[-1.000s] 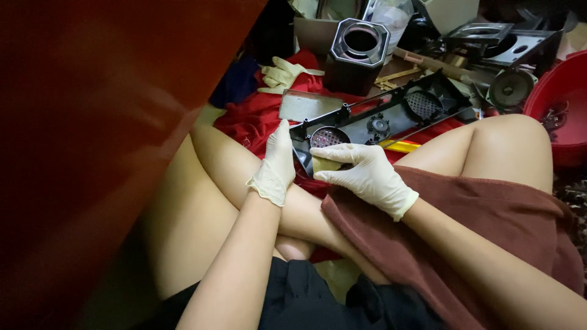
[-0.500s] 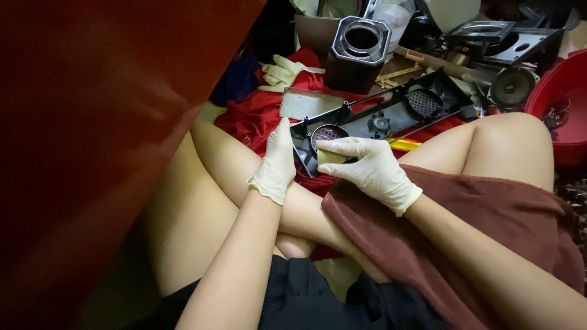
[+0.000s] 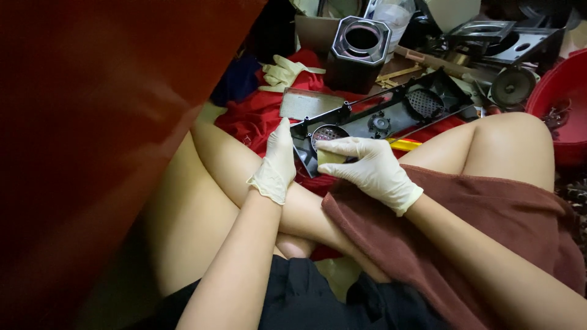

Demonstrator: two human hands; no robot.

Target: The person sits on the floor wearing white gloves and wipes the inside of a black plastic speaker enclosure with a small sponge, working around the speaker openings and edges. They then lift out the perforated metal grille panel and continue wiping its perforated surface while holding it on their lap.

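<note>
A dark red panel is filling the whole left side of the frame, standing close to the camera and hiding whatever is behind it. The person is sitting cross-legged in the middle of the frame, with a brown cloth lying over the lap at lower right, probably to keep dirt off the legs.

A long black plastic speaker frame is lying slantwise across the upper middle, resting on a red cloth on the floor so that its near end is coming within easy reach. It is moulded with round openings, some covered by mesh grilles, and small screw posts are showing along its edge.

The left hand, in a pale glove, is pressing flat against the near end of the frame with fingers together, seemingly steadying it. The right hand, also gloved, is pinching a small yellowish block, perhaps a sponge, against the frame beside the nearest round grille.

Towards the top of the frame, a square black housing is standing upright, a loose round speaker is lying at upper right beside a red tub, and a spare glove is lying crumpled on the cloth.
</note>
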